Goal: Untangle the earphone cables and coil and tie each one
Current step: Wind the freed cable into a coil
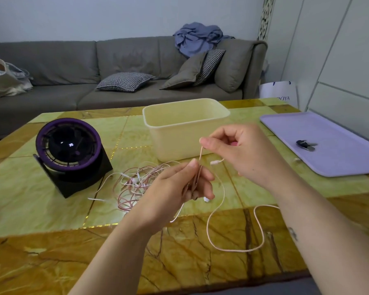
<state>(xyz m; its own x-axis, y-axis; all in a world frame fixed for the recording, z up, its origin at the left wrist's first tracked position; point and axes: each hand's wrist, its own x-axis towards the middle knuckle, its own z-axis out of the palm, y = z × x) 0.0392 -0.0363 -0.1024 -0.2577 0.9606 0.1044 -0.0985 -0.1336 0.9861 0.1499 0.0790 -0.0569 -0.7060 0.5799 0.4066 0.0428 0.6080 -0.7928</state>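
**One cable clear of the heap, coiling under way**

My left grip (179,184) is closed round a folded bundle of the thin pale pink earphone cable (232,251), thumb on top so the turns cannot spring apart. My right grip (239,150) pinches a strand of it between thumb and forefinger just above. The strand is drawn taut, by my reckoning to lay the next turn.

Both grips are raised over the green-and-amber marble-patterned table (51,209), in front of the cream rectangular plastic tub (179,133). The cable is limp: its slack drops from the grips and lies in a wide open loop on the near table. A white earbud (206,199) shows under the left fingers, and a small white piece (215,162), perhaps the plug, hangs beside the right grip.

The tangle of pink and white earphone cables (136,182) lies apart to the left, near the round purple-rimmed black desk fan (68,150), not yet sorted. Coiling looks barely begun, and I see no tie.
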